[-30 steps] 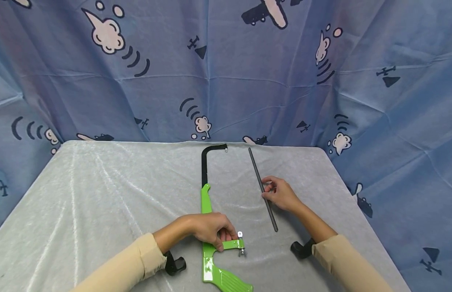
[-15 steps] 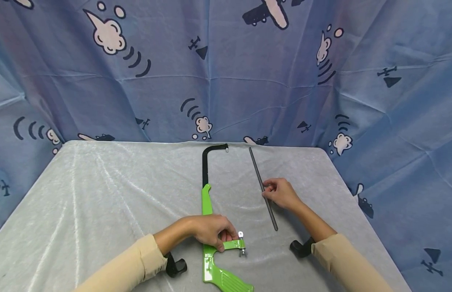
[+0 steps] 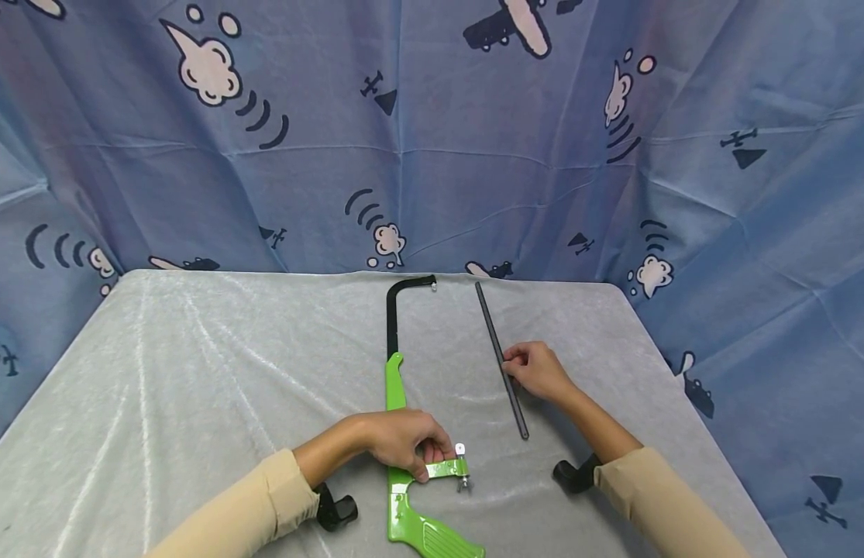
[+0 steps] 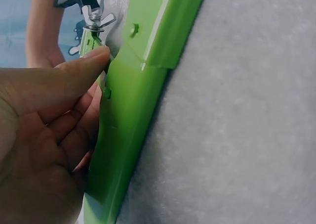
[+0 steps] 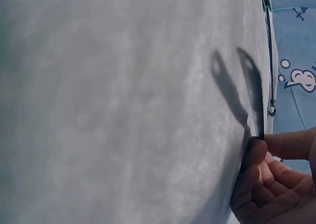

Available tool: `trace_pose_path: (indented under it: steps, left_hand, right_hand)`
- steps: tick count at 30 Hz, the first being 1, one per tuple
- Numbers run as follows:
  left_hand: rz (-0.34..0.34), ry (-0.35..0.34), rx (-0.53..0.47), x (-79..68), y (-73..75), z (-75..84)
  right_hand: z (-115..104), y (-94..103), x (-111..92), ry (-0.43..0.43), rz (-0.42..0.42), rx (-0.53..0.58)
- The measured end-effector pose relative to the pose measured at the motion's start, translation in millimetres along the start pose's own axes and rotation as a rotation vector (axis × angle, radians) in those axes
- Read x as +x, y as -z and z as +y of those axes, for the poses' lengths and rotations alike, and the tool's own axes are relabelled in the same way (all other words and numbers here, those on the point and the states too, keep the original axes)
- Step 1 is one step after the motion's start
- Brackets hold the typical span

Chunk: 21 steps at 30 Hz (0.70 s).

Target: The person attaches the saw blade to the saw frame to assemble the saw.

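A hacksaw frame (image 3: 395, 384) lies on the cloth, its lower part and handle green, its bent far arm black. My left hand (image 3: 407, 440) grips the short green crosspiece near the handle, thumb pressed on it in the left wrist view. A silver wing nut (image 4: 95, 19) and bolt sit at the tip of that crosspiece. To the right, my right hand (image 3: 539, 373) pinches a dark hacksaw blade (image 3: 490, 322) near its middle between thumb and fingers. In the right wrist view one blade end (image 5: 254, 80), with a hole, is raised and casts a shadow.
The table (image 3: 229, 364) is covered in a light grey plush cloth. Behind and beside it hangs a blue curtain (image 3: 473, 194) with cloud and aeroplane prints. Black wrist mounts (image 3: 576, 474) show at both cuffs. The blade is apart from the frame.
The blade's near end has swung slightly to the left in my right hand. My left hand and the hacksaw frame have stayed where they were.
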<state>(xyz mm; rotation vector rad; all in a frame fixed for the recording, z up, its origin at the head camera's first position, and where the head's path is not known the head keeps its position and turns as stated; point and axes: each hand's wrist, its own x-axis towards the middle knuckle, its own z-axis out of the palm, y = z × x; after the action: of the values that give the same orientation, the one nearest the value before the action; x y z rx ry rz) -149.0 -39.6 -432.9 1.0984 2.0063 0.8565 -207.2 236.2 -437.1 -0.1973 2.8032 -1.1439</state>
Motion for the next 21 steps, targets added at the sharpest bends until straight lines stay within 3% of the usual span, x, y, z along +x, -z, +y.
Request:
trace_pose_path:
  steps: [7,21]
  left_hand:
    - [-0.005,-0.008,-0.001,0.4,0.5,-0.7]
    - [-0.008,-0.007,-0.027,-0.1,-0.5,-1.5]
  right_hand:
    - [-3.0,1.3,0.7,-0.062,-0.037,0.105]
    - [-8.5,-3.3,-4.1,-0.201,-0.151,0.446]
